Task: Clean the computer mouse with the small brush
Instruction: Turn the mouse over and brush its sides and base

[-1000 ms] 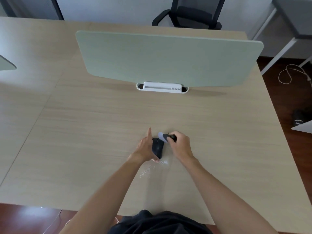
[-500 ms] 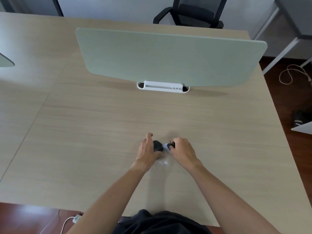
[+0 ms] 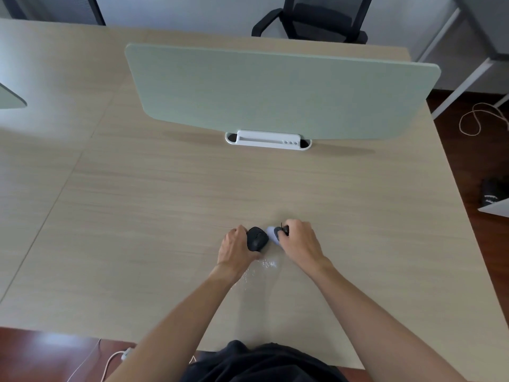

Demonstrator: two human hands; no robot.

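Two hands worked on the bench (image 3: 137, 216): left hand (image 3: 234, 248) gripped the mouse (image 3: 257, 239), right hand (image 3: 298, 242) pinched the brush (image 3: 272, 234) just beside it. Brushing seemed underway; next, sweep bristles across the mouse's top.

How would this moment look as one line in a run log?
left hand: holds mouse on desk | right hand: grips small brush beside mouse

Light wood-grain desk (image 3: 165, 216) carried a pale green divider panel (image 3: 275, 92) in a white clamp base (image 3: 268, 139). Black office chair (image 3: 316, 20) sat behind it by a grey wall. Dark reddish wood floor (image 3: 484, 161) showed right, with a coiled cable (image 3: 479, 119).
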